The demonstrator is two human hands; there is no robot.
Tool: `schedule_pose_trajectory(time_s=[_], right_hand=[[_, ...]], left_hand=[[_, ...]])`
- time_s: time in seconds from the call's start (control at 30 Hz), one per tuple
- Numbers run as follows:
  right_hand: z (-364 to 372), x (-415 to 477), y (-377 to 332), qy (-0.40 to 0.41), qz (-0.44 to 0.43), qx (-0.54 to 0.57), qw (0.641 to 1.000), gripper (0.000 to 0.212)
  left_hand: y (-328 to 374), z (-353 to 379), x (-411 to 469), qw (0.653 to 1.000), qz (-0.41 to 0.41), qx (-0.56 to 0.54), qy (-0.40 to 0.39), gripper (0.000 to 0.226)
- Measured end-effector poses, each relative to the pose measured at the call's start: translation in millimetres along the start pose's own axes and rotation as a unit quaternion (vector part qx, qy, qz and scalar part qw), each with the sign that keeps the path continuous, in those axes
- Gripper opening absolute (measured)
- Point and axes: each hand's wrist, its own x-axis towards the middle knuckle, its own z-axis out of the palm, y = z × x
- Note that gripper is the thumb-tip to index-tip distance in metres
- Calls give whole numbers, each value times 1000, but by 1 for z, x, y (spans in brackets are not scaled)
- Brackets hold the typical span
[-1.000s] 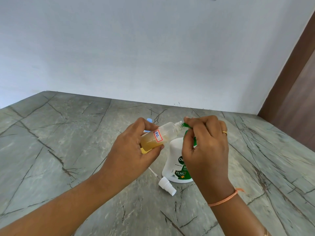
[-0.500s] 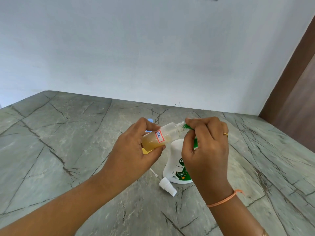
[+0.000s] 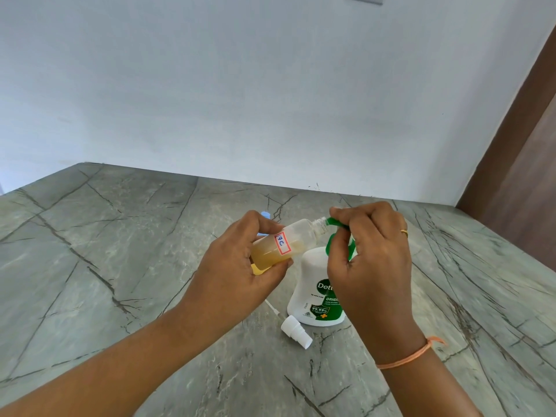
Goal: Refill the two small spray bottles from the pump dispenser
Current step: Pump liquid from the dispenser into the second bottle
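My left hand (image 3: pixel 237 266) grips a small clear spray bottle (image 3: pixel 285 243), tilted with its open neck against the green pump nozzle. Amber liquid fills its lower part and a red-framed label sits on its side. My right hand (image 3: pixel 370 260) curls over the green pump head (image 3: pixel 337 222) of the white pump dispenser (image 3: pixel 313 296), which stands on the table. The bottle's white spray cap (image 3: pixel 296 331) with its thin dip tube lies on the table in front of the dispenser. A bit of blue (image 3: pixel 265 215) shows behind my left hand; what it belongs to is hidden.
The grey stone-patterned table (image 3: pixel 105 266) reaches back to a pale wall (image 3: pixel 270 100). A brown wooden panel (image 3: pixel 523 176) rises at the right.
Both hands, the bottle and the dispenser stay almost where they were; the view has only drifted slightly.
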Motion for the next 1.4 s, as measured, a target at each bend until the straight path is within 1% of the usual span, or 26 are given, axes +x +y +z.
schedule_pose_trajectory(time_s=[0.47,0.87,1.13,1.4], right_hand=[[11,-10,2,26,-7,-7,1000,22],[3,-1,1,-1,3,10,1000,24],[6,-6,3,21,-9,-6,1000,21],[10,-8,1,15,2,-6,1000,25]], left_hand=[[1,-1,1,1000,1,25,-2,37],[0,0,0,1000,-3,12,-2,35],[-2,0,1,1000,-2,24,-4,36],[-4,1,1,1000,-3,24,-3,35]])
